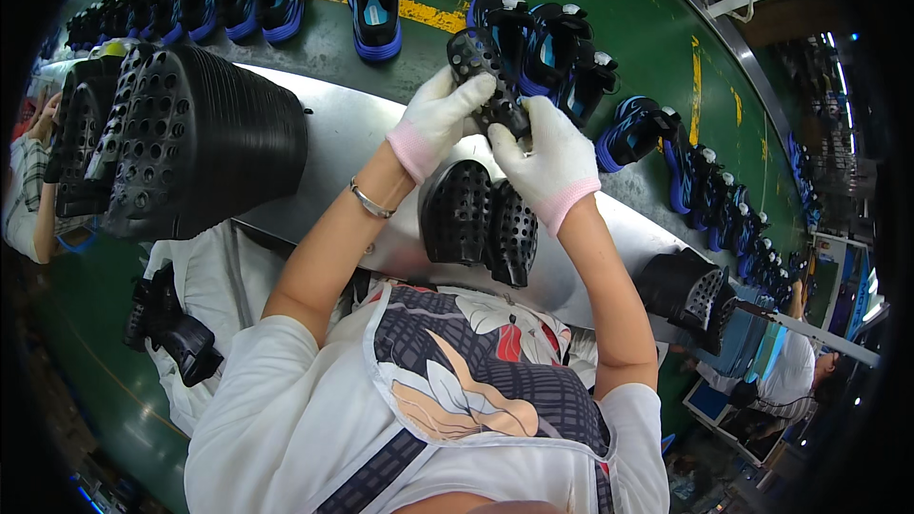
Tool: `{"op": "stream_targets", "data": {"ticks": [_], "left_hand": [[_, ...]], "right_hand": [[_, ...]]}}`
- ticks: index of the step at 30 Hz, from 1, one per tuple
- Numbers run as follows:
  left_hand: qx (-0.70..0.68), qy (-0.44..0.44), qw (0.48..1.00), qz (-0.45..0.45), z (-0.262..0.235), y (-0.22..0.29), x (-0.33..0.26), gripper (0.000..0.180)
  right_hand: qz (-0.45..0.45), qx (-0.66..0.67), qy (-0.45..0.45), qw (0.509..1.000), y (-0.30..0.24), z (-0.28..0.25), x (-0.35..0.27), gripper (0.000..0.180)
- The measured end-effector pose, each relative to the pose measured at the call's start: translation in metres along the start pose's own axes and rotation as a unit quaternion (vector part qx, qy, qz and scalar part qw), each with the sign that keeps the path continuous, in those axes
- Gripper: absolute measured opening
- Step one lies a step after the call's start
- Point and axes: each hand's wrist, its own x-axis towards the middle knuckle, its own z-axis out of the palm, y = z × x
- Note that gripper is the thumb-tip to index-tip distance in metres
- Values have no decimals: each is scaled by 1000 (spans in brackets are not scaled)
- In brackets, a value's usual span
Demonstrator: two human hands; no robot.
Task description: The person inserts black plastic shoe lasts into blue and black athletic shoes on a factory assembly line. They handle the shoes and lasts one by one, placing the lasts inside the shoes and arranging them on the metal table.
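Both of my hands wear white gloves with pink cuffs. Between them, above the metal ledge (333, 148), is a black perforated plastic shoe insert (473, 55). My left hand (440, 122) grips its left side with the thumb across it. My right hand (550, 154) pinches its lower right end; the fingers behind it are hidden. Just below my hands, two similar perforated inserts, one wide (455, 214) and one narrower (514, 233), lie side by side on the ledge.
A long nested stack of black inserts (219, 138) fills the ledge's left side; a smaller stack (678, 278) stands at right. Black-and-blue shoes (375, 9) line the green surface beyond. More inserts (171, 324) lie on white cloth at lower left. Other people are at both sides.
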Motion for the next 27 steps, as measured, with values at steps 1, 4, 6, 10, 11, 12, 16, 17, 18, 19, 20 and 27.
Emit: {"op": "stream_targets", "data": {"ticks": [1, 4, 6, 10, 11, 12, 16, 17, 18, 19, 20, 27], "left_hand": [[-30, -1, 999, -15, 1, 2, 2, 31], [19, 44, 998, -49, -7, 3, 9, 38], [75, 25, 993, -88, -8, 9, 13, 45], [515, 45, 842, 154, -25, -7, 20, 41], [559, 33, 810, 171, -30, -13, 20, 40], [576, 18, 795, 188, -29, -16, 21, 40], [620, 19, 757, 203, -33, -29, 31, 41], [620, 20, 758, 202, -36, -31, 33, 41], [626, 22, 753, 203, -39, -32, 36, 39], [632, 24, 748, 203, -42, -34, 38, 37], [632, 25, 748, 201, -44, -34, 40, 37], [649, 40, 731, 208, -47, -36, 50, 25]], "right_hand": [[0, -4, -2, 1000, 0, -1, 5, 34], [43, 31, -60, 997, -1, -10, 16, 32], [39, -3, -63, 997, 6, -19, 24, 35], [120, -19, -157, 980, 10, -48, 51, 43], [145, -14, -192, 970, 8, -54, 60, 45], [138, -15, -206, 969, 17, -55, 69, 47], [156, -68, -284, 944, 23, -58, 109, 47], [156, -70, -294, 940, 23, -59, 119, 47], [160, -69, -288, 942, 20, -59, 126, 46], [164, -67, -283, 943, 16, -58, 133, 46], [167, -90, -303, 934, 11, -56, 140, 45], [207, -80, -254, 941, 12, -25, 151, 40]]}}
